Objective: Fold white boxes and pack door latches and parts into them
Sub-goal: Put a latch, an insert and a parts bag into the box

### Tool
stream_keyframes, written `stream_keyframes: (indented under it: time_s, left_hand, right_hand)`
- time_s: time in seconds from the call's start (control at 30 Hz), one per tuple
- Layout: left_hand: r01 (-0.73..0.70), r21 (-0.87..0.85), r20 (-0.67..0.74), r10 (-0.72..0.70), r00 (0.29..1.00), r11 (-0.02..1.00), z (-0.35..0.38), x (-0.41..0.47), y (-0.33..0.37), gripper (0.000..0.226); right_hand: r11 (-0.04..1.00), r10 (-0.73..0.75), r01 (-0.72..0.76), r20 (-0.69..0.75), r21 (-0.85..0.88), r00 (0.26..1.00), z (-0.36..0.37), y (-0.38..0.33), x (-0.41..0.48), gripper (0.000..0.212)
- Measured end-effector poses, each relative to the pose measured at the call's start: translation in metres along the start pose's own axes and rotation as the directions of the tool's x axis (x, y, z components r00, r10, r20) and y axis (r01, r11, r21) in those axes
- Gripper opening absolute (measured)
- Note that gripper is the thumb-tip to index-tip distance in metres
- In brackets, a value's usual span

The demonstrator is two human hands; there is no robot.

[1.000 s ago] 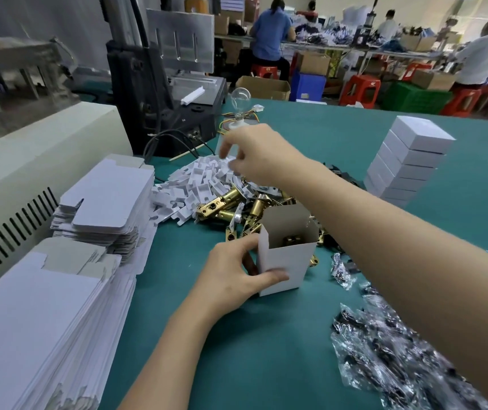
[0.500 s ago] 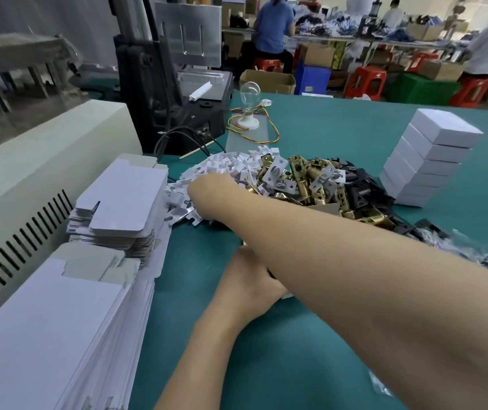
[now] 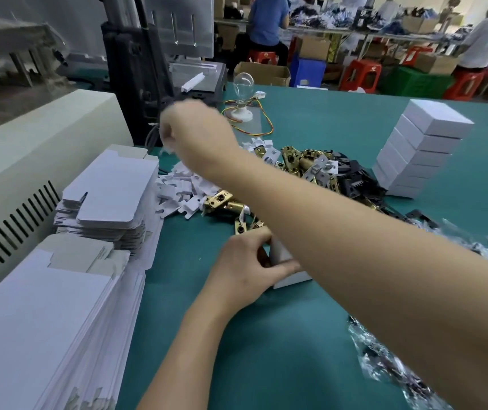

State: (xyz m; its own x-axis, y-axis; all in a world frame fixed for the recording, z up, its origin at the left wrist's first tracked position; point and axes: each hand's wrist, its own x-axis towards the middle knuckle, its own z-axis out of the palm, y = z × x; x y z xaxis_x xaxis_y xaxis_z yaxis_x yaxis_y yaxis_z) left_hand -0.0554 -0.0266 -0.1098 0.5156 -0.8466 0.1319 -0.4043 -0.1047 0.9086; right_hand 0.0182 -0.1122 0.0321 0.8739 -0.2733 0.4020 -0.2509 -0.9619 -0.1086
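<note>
Lifted off the white inserts [image 3: 177, 187], the right hand [image 3: 198, 134] blurs, fingers [image 3: 168, 133] curled, contents unclear; the left hand [image 3: 242, 270] grips the box [image 3: 288, 261]. Keep it upright and steady.

Single head-worn camera, wide-angle, looked forward and down across the green table [image 3: 296, 350] from the person's own position, close in. Both forearms entered from the lower edge. The left hand [image 3: 245, 267], gripping a white box [image 3: 291, 281], sat near centre; the right hand [image 3: 195, 134] reached toward 11 o'clock. Flat box blanks [image 3: 44, 321] filled the near 8 o'clock corner. The folded box stack [image 3: 420, 149] stood at 2 o'clock. Seated workers [image 3: 268, 22] showed far off at 12 o'clock.
</note>
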Motion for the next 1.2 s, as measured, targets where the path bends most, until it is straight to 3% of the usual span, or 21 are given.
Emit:
stream_keyframes:
  time_s: [0.1, 0.23, 0.33, 0.4, 0.5, 0.57, 0.73, 0.9, 1.07, 1.2]
  left_hand:
    - [-0.043, -0.031, -0.014, 0.043, 0.999, 0.999, -0.002, 0.0, 0.003, 0.037]
    - [-0.038, -0.071, -0.012, 0.037, 0.999, 0.997, -0.001, -0.001, 0.004, 0.04]
    - [-0.049, -0.084, -0.04, 0.046, 0.998, 0.995, -0.001, -0.001, 0.005, 0.034]
    - [-0.075, -0.059, -0.053, 0.072, 0.996, 0.995, -0.003, -0.002, 0.006, 0.032]
    - [-0.069, -0.042, -0.051, 0.067, 0.996, 0.997, -0.004, -0.002, 0.005, 0.033]
    - [-0.059, -0.05, -0.052, 0.056, 0.997, 0.997, -0.003, -0.002, 0.005, 0.034]
    - [-0.058, -0.072, -0.061, 0.054, 0.997, 0.996, -0.003, 0.001, 0.003, 0.035]
    - [-0.052, -0.065, -0.063, 0.048, 0.997, 0.997, -0.004, 0.001, 0.002, 0.04]
    - [-0.056, -0.069, -0.045, 0.053, 0.998, 0.996, -0.005, 0.0, 0.0, 0.034]
    - [-0.056, -0.085, -0.044, 0.053, 0.998, 0.995, -0.005, 0.0, 0.001, 0.03]
  right_hand:
    - [0.963, -0.03, 0.065, -0.136, 0.263, 0.99, -0.051, 0.017, -0.014, 0.01]
    - [0.872, 0.122, -0.027, -0.163, 0.488, 0.979, -0.091, 0.06, -0.064, 0.011]
    - [0.612, 0.238, -0.112, -0.047, 0.783, 0.97, -0.102, 0.084, -0.095, 0.007]
    - [0.433, 0.296, -0.182, 0.052, 0.883, 0.954, -0.102, 0.098, -0.113, 0.008]
    - [0.319, 0.316, -0.242, 0.138, 0.916, 0.939, -0.093, 0.112, -0.137, 0.02]
    - [0.369, 0.326, -0.231, 0.107, 0.9, 0.939, -0.087, 0.114, -0.153, 0.024]
    - [0.642, 0.321, -0.14, -0.097, 0.754, 0.942, -0.07, 0.111, -0.18, 0.034]
    - [0.89, 0.152, -0.055, -0.18, 0.452, 0.972, -0.055, 0.103, -0.194, 0.035]
    - [0.97, -0.036, 0.088, -0.222, 0.227, 0.974, -0.054, 0.095, -0.194, 0.032]
    - [0.983, -0.066, 0.095, -0.182, 0.157, 0.981, -0.049, 0.089, -0.193, 0.027]
